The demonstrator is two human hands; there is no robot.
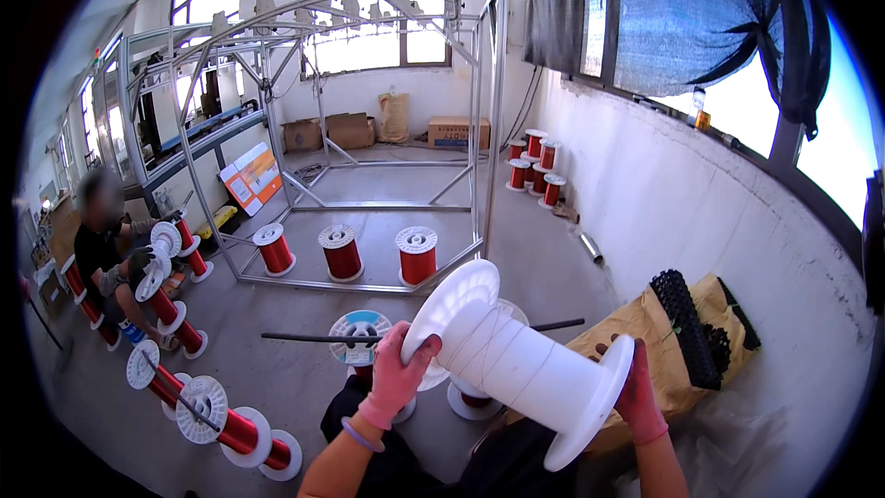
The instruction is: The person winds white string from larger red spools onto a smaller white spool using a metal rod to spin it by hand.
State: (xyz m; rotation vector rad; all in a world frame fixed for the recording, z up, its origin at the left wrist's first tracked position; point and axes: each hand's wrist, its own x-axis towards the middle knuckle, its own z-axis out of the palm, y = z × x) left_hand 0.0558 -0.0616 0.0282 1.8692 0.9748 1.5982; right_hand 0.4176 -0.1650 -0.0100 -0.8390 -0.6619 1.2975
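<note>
I hold a large white plastic spool [521, 364] tilted in front of me, its left flange higher than its right. Only a few loose turns of thin wire cross its bare barrel. My left hand [398, 373], in a pink glove, is closed on the rim of the left flange. At the other end my right hand [638, 398], also gloved in pink, grips the right flange from behind, partly hidden by it. Behind the spool runs a black rod [318, 338], its middle covered. Under its left part stands a spool with a blue label [359, 325].
Several red wire spools [343, 254] stand by a metal frame [378, 207]. More red spools [241, 429] lie at left, near a seated person [106, 240]. Right of me lie yellowish sacks [599, 332] and black mesh [687, 332] against the wall.
</note>
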